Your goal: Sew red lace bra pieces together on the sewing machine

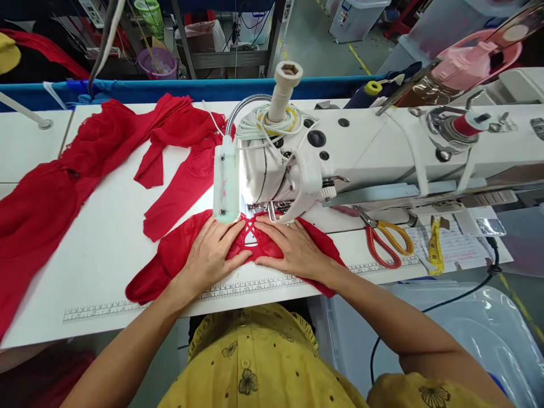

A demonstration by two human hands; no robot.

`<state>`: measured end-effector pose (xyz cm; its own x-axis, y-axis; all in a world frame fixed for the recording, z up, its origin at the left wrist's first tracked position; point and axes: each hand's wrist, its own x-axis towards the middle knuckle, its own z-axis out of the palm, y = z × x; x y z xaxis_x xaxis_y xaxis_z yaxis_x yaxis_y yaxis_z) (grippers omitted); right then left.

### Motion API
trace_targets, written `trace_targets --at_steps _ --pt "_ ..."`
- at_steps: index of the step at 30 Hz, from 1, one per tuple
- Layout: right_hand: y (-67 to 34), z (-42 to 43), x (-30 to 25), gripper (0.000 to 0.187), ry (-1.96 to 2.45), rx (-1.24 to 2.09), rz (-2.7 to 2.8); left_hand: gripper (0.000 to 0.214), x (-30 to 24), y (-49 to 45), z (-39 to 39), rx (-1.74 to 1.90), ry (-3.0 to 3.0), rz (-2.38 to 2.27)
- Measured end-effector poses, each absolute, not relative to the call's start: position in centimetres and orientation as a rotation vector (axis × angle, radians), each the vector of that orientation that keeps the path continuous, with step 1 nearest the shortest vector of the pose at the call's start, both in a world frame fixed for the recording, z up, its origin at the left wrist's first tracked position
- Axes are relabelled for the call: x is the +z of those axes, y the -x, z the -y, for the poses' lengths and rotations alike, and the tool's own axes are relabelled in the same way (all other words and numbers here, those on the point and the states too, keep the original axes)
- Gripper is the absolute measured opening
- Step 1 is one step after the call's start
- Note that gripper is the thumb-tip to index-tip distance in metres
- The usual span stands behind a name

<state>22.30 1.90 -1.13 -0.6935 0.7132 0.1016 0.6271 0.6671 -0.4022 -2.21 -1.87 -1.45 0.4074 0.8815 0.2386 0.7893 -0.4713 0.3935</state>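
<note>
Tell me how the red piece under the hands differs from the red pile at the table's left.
The red piece under the hands lies flat at the sewing machine, pressed by the left hand and right hand; the red pile lies loose and untouched. The pile is far bigger. Both are red fabric.

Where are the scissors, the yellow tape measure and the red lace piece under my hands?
scissors (389,241), head view, on the crossing of the handles.
yellow tape measure (434,249), head view, mid-strip.
red lace piece (170,255), head view, left lobe beside the left hand.
</note>
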Motion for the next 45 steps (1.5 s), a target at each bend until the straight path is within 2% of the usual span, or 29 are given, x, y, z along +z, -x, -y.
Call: trace_targets --at_steps 8,15,22,36,40,45 --pt "-22.4 -2.1 -1.1 0.082 1.11 0.593 2.636 0.049 -1.4 2.2 1.8 0.567 -2.415 -1.499" --pt "-22.4 -2.3 -0.9 0.056 1.072 0.589 2.637 0.049 -1.5 2.2 1.8 0.518 -2.399 -1.531" --pt "-22.4 -2.1 -1.2 0.061 1.114 0.532 2.648 0.055 -1.6 2.3 1.8 0.595 -2.443 -1.493" --pt "-22.1 -2.0 -0.8 0.052 0.903 0.503 2.552 0.051 -1.5 2.3 2.1 0.699 -2.484 -1.443" --pt "-22.3 -1.3 0.3 0.038 0.908 0.361 2.535 0.049 -0.9 2.2 2.4 0.626 -2.535 -1.429" --pt "-22.5 -1.8 0.5 0.03 1.265 0.003 2.427 0.038 0.7 2.2 2.1 0.649 -2.556 -1.477"
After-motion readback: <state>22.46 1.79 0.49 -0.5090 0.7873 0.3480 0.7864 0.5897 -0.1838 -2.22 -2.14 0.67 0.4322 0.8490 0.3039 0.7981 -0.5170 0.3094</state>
